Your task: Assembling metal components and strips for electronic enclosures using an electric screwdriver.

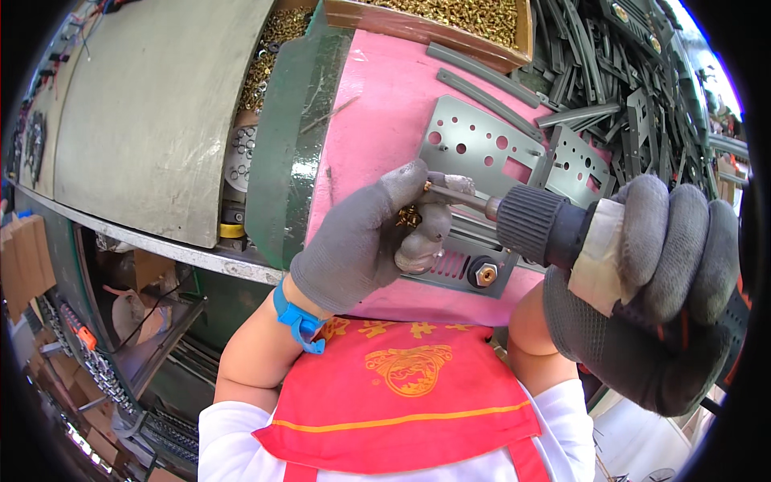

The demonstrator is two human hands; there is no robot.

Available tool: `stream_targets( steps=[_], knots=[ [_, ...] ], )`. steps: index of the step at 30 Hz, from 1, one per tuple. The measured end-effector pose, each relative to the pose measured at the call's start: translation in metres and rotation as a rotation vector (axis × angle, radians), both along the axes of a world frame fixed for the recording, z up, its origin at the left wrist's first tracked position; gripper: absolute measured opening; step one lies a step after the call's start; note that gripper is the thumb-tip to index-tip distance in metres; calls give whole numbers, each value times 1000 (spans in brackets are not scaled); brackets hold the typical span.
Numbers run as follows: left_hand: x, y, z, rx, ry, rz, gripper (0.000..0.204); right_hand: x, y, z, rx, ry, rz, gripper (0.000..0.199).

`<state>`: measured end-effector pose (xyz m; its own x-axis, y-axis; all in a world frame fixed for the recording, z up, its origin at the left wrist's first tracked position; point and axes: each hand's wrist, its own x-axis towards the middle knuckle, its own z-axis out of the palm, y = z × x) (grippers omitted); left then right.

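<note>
My left hand (349, 245), in a grey glove, is closed around several small brass screws (408, 215). Its thumb and forefinger pinch near the tip of a driver bit (462, 198), where one tiny brass-coloured screw (428, 186) shows. My right hand (679, 249), also gloved, wraps around a black power screwdriver (534, 225) with beige tape on its body. The tool lies nearly level, its bit toward my left hand. Beneath both hands a grey metal panel (450, 119) with round holes rests on pink sheeting; part of it is hidden. A round brass-centred fitting (486, 275) sits at its near edge.
A wooden box (418, 34) of brass screws stands at the far side. Dark metal strips (594, 64) are heaped at the far right, and two more strips lie beside the panel. Left are a green board (281, 153) and a large grey sheet (152, 112).
</note>
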<state>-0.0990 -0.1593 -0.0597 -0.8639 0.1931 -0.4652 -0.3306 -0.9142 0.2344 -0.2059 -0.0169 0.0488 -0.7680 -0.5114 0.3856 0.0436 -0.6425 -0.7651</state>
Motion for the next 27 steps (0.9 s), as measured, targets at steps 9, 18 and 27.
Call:
stream_targets(
  steps=[9,18,27],
  knots=[
    [13,-6,3,-84,58,-21,51,5,5,-3,-52,-109,-111,23],
    [29,6,-1,-1205,-148,-100,53,-9,8,-12,159,-61,109,24],
    [13,6,-15,-1118,-6,-101,60,-24,11,-30,243,134,94,21]
  ],
)
